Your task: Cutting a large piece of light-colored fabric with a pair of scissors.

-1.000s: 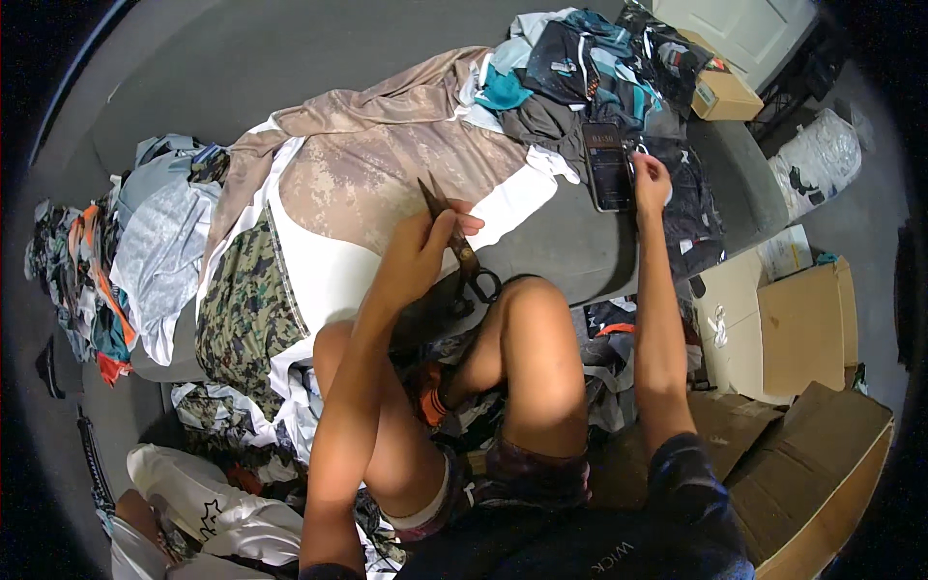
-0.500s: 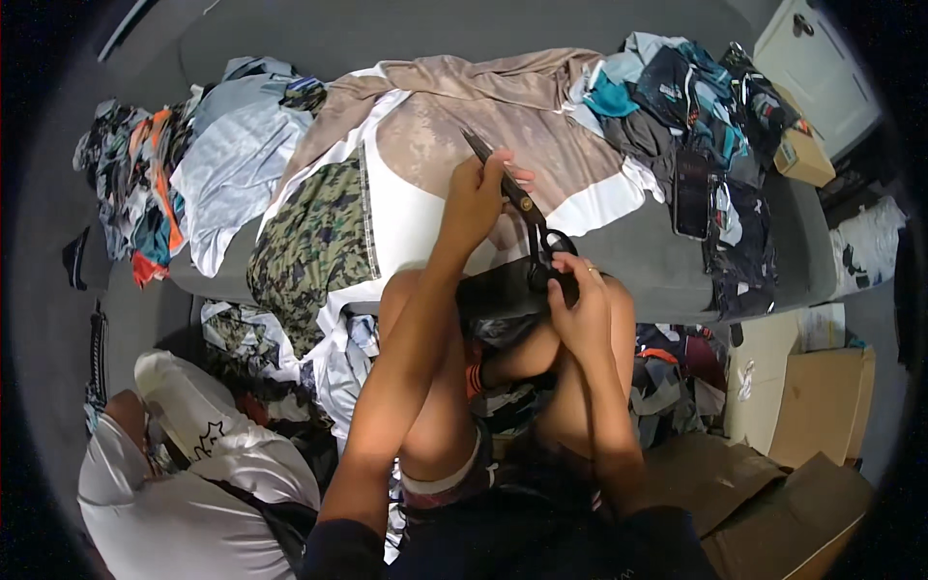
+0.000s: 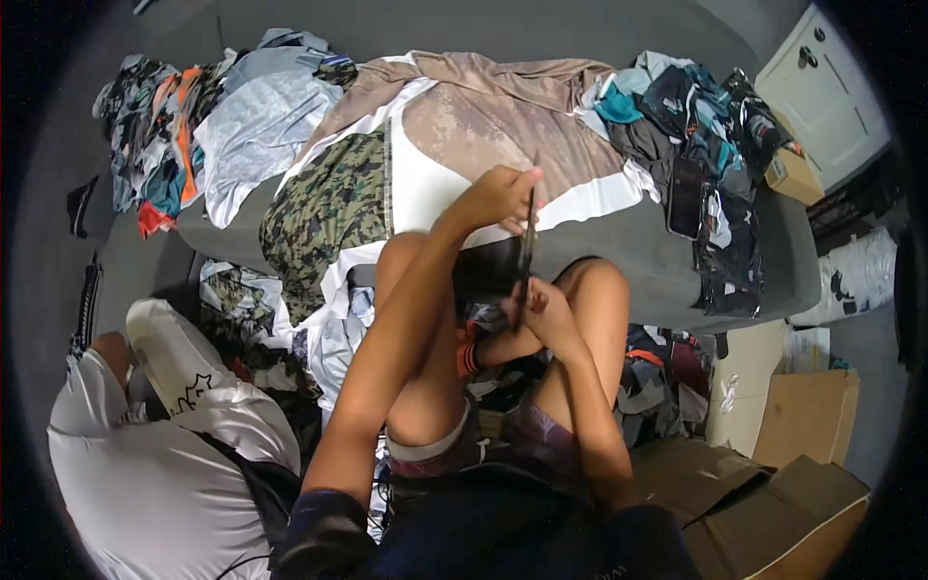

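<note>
A pair of dark scissors [image 3: 526, 253] is held upright in front of my knees, turned edge-on and a little blurred. My left hand [image 3: 498, 198] is closed around the blades near the upper end. Lower down, the fingers of my right hand [image 3: 546, 314] are closed at the handles. Beyond my hands, a tan patterned fabric piece with white borders [image 3: 503, 126] lies spread over the grey sofa seat [image 3: 619, 237]. A green camouflage fabric piece [image 3: 329, 213] lies left of it and hangs over the seat's front edge.
Heaped cloth pieces [image 3: 150, 135] lie at the left, beside pale grey fabric [image 3: 266, 121]. More dark and teal cloth [image 3: 677, 101] is piled at the right, near a phone [image 3: 685, 198]. A person in white clothing [image 3: 164, 464] is close on my left. Cardboard boxes [image 3: 783, 512] stand at lower right.
The scissors have turned from slanted and face-on to nearly upright and edge-on. Both my hands have moved with them, the right one lower and nearer me. The whole view has shifted slightly.
</note>
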Demonstrator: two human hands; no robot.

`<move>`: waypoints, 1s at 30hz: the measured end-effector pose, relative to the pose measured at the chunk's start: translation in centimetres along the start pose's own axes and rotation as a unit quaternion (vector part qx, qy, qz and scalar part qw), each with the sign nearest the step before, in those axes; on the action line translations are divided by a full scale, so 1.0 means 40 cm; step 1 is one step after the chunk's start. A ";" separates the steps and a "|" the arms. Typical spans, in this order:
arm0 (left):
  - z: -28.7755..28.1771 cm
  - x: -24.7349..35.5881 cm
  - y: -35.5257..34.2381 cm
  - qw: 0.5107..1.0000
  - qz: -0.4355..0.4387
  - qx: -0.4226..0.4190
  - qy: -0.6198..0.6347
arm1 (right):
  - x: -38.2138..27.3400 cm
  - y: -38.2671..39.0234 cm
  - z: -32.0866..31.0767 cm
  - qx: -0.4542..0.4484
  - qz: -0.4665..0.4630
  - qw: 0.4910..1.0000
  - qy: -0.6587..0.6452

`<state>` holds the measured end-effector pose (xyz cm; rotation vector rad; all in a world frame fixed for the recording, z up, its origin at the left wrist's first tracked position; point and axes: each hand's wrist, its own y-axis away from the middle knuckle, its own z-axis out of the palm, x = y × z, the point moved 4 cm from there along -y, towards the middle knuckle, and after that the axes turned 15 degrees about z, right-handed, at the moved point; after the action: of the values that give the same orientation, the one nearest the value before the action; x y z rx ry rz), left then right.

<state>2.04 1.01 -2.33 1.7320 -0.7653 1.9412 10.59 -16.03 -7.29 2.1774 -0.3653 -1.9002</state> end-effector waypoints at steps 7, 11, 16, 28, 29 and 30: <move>-0.139 0.016 0.059 0.962 0.130 0.021 -0.239 | 0.049 0.101 0.012 -0.198 0.059 0.940 -0.270; -0.199 -0.029 0.105 0.902 0.232 0.053 -0.359 | 0.127 0.132 -0.038 -0.162 0.147 0.966 -0.139; -0.178 -0.088 0.112 0.837 0.286 0.020 -0.466 | 0.151 0.162 -0.077 -0.129 0.173 0.975 -0.045; -0.199 -0.030 0.049 0.847 0.261 -0.100 -0.453 | 0.120 0.130 -0.098 -0.162 0.202 0.966 0.003; -0.209 -0.012 0.052 0.850 0.232 -0.122 -0.458 | 0.130 0.130 -0.093 -0.168 0.198 0.966 0.002; -0.210 -0.005 0.049 0.853 0.204 -0.143 -0.459 | 0.139 0.135 -0.097 -0.173 0.195 0.965 0.002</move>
<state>-5.54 5.02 -3.35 2.4047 -1.7585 0.9850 14.94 -22.94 -10.18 1.7344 -0.3936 -1.6023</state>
